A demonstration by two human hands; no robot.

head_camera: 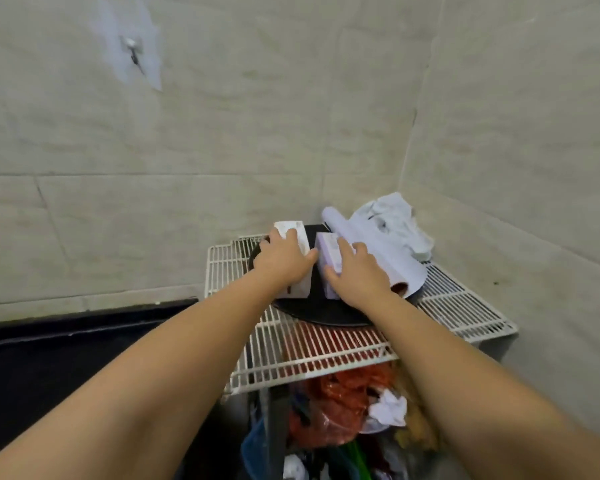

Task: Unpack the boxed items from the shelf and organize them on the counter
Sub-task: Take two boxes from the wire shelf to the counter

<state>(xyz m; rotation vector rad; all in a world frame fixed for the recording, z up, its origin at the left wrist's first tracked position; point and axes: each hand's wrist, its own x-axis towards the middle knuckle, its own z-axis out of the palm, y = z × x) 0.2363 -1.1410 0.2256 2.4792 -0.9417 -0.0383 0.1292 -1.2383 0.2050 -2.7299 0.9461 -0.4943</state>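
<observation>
Both hands on boxes, top tier of the white wire rack shelf (465, 306), tiled corner.

Left to right:
- Black stone counter (49, 358) runs off the shelf's left edge. That is the drop zone, bare as far as visible.
- Left hand (284, 261) lies palm-down over the white cardboard box (300, 268), fingers draped over its top and far end. Looks like a grasp forming; can't tell if it is clamped.
- Right hand (357, 275) wraps the pale lilac cardboard box (329, 265), thumb on the near left face, fingers over the top. Reads as closed on it, though lift-off isn't visible.
- Both boxes stand side by side, a narrow gap between, on a round black flat pan or plate (326, 317) at the shelf's back centre.

Handling, my guess: small retail cartons, light, stiff but crushable. Take them across the long side faces, not the end flaps. Smooth card, so moderate squeeze.

Around and in the way:
- Rolled white paper sheet (378, 251) touches the lilac box's right side and the right fingers; it may shift or roll when that box goes.
- Crumpled white cloth (395, 223) in the shelf's back right corner, clear of the boxes.
- Red plastic bags (340, 400) and clutter on the tier below, no obstruction.
- Black pan may slide on the wire, so lift straight up.
</observation>
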